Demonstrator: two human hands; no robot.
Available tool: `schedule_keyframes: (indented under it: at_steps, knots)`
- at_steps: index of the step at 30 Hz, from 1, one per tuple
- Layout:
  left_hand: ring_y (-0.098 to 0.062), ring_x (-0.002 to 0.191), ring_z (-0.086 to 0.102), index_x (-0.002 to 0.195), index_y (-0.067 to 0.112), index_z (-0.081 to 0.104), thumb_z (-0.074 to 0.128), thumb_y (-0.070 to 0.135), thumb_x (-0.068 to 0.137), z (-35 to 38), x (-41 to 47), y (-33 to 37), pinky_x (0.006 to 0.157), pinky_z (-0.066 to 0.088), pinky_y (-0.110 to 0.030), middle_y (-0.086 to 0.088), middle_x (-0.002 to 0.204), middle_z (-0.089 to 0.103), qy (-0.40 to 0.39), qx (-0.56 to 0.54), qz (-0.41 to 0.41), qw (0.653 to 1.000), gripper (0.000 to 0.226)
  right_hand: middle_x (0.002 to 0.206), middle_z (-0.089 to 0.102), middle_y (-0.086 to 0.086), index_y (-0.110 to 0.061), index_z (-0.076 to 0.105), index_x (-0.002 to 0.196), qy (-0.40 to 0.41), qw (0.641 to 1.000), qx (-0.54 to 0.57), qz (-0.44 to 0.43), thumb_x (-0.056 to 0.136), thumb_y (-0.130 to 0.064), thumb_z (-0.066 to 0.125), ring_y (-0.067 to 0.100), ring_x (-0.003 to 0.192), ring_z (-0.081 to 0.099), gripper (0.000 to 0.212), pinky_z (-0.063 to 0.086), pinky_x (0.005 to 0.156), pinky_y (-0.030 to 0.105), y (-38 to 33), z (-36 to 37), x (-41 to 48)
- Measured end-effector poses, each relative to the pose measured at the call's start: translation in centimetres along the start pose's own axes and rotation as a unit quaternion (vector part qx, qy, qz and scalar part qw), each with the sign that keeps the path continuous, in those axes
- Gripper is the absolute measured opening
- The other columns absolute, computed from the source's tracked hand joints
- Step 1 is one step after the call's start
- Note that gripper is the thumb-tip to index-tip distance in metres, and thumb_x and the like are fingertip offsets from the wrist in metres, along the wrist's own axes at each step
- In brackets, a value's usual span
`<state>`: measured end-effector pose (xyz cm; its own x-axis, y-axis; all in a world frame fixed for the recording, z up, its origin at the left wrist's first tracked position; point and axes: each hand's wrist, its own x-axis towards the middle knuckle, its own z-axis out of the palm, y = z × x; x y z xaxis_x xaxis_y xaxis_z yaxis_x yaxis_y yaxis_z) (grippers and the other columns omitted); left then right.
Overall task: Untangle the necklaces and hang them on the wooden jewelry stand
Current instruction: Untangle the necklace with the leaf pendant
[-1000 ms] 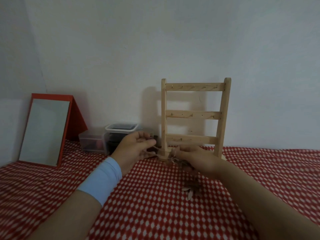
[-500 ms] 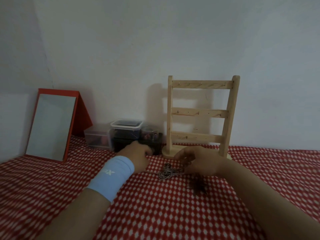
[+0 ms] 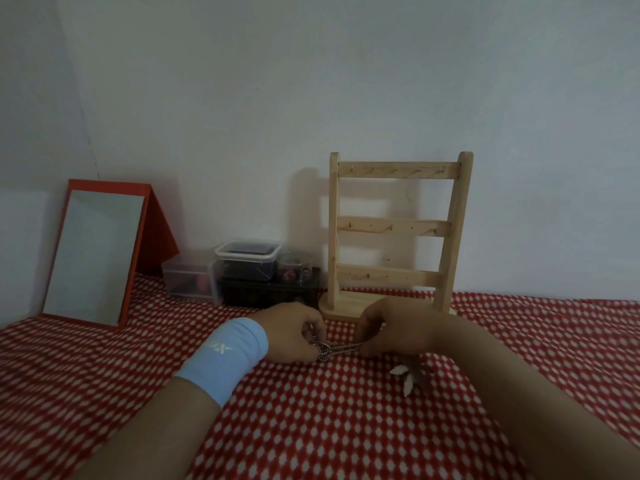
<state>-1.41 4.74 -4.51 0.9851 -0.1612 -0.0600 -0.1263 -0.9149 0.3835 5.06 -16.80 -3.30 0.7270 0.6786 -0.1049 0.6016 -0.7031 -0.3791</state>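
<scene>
Tangled necklaces (image 3: pixel 334 349) on the surface (image 3: pixel 346 427), before the wooden jewelry stand (image 3: pixel 394 226).
I see my left hand (image 3: pixel 289 332) and right hand (image 3: pixel 401 327), each grip pinched on them.

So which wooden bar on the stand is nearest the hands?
The lowest bar of the light wooden jewelry stand, just above its base. The middle bar and top bar sit higher above the left hand and right hand.

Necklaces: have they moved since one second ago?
Yes. The necklaces overlapped the stand base then; now, pinched by left hand and right hand, they sit below it, nearer the person.
</scene>
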Motion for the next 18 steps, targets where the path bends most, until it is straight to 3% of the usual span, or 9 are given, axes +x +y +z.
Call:
schedule_keyframes:
  at_steps: [3, 6, 9, 12, 15, 18]
  knots:
    - [-0.007, 0.082, 0.058, 0.099, 0.031, 0.064, 0.066, 0.021, 0.083, 0.2, 0.1, 0.3, 0.079, 0.051, -0.023, 0.01, 0.09, 0.06, -0.001, 0.003, -0.009, 1.0, 0.019, 0.101, 0.069, -0.02, -0.042, 0.07, 0.092, -0.016, 1.0, 0.008, 0.005, 0.089, -0.038, 0.074, -0.001, 0.098, 0.063, 0.006, 0.051, 0.092, 0.025, 0.1, -0.3, 0.0]
    - [-0.004, 0.079, 0.055, 0.097, 0.033, 0.062, 0.063, 0.024, 0.088, 0.4, 0.3, 0.3, 0.071, 0.044, -0.019, 0.013, 0.086, 0.057, 0.02, -0.031, -0.013, 0.999, 0.014, 0.093, 0.067, -0.023, -0.044, 0.068, 0.083, -0.026, 1.0, 0.002, 0.011, 0.087, -0.039, 0.077, -0.002, 0.093, 0.061, 0.01, 0.05, 0.089, 0.026, 0.0, -0.7, -0.3]
    - [-0.001, 0.077, 0.056, 0.099, 0.03, 0.068, 0.061, 0.021, 0.089, 0.3, 0.1, 0.4, 0.068, 0.042, -0.015, 0.012, 0.086, 0.061, 0.035, -0.098, -0.013, 0.994, 0.016, 0.088, 0.07, -0.023, -0.041, 0.071, 0.079, -0.054, 0.998, 0.008, 0.028, 0.085, -0.035, 0.079, 0.001, 0.095, 0.065, 0.012, 0.052, 0.097, 0.032, -0.1, -1.2, -0.7]
    - [0.003, 0.08, 0.058, 0.1, 0.031, 0.072, 0.059, 0.019, 0.092, 0.5, 0.1, 0.8, 0.08, 0.046, -0.016, 0.017, 0.087, 0.063, 0.023, -0.126, -0.001, 0.992, 0.019, 0.092, 0.073, -0.018, -0.036, 0.076, 0.081, -0.079, 0.995, -0.023, 0.06, 0.084, -0.035, 0.08, 0.004, 0.097, 0.066, 0.006, 0.053, 0.1, 0.035, 0.2, -1.6, -1.0]
    - [0.001, 0.101, 0.058, 0.105, 0.033, 0.074, 0.058, 0.02, 0.094, 0.8, 0.5, 1.4, 0.097, 0.044, -0.02, 0.018, 0.107, 0.064, 0.009, -0.106, 0.014, 0.994, 0.023, 0.1, 0.071, -0.015, -0.035, 0.076, 0.083, -0.099, 0.989, -0.069, 0.088, 0.083, -0.041, 0.078, 0.008, 0.103, 0.062, 0.006, 0.051, 0.101, 0.036, 0.1, -1.5, -1.1]
    - [0.0, 0.1, 0.059, 0.108, 0.032, 0.074, 0.058, 0.021, 0.093, 0.8, 0.8, 1.6, 0.093, 0.045, -0.018, 0.016, 0.108, 0.066, 0.014, -0.085, 0.02, 0.996, 0.025, 0.103, 0.073, -0.009, -0.028, 0.078, 0.094, -0.091, 0.988, -0.094, 0.084, 0.083, -0.04, 0.074, 0.013, 0.099, 0.067, 0.018, 0.056, 0.094, 0.035, -0.2, -1.0, -0.7]
